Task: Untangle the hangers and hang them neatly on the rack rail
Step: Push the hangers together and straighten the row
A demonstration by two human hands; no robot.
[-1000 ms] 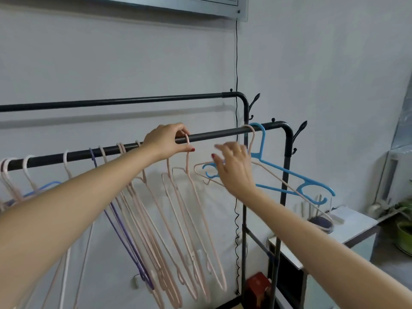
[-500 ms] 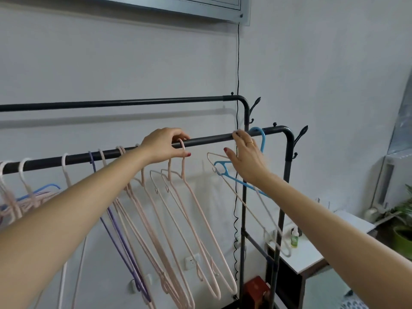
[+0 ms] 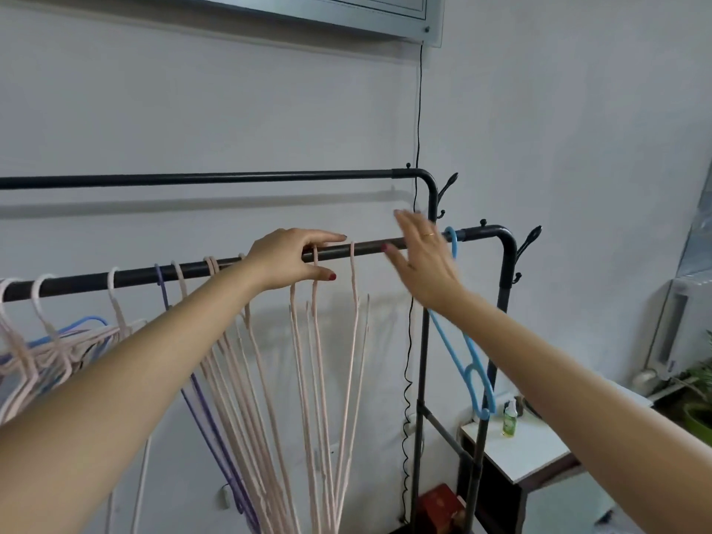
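- The front rail [image 3: 377, 250] is a long black bar. It runs from my left side to my right side, and it is where the hangers go.
- A back rail [image 3: 208, 178] sits higher and closer to the wall. It has no hangers on it that I can see. That makes two rails.
- The pink hangers [image 3: 319, 379] are the biggest group. I count about nine hooks on the front rail, but the ones at my far left bunch up and overlap, so I am not sure.
- Their long bodies hang almost straight down from the front rail, and the lower ends fan out a bit.
- I see one purple hanger [image 3: 200, 395] among the pink ones.
- I see two blue ones: one blue hanger [image 3: 468, 364] hangs alone near the right bend of the front rail, and a second blue hanger [image 3: 83, 324] is mixed into the bunch at my far left.
- My left hand [image 3: 287, 264] is on the front rail, finger and thumb pinching one pink hook there.
- My right hand [image 3: 422, 260] is spread flat and holds nothing. It is blurry.
- The lone blue hanger's hook is just to the right of my right hand, so that hand is nearer to it.
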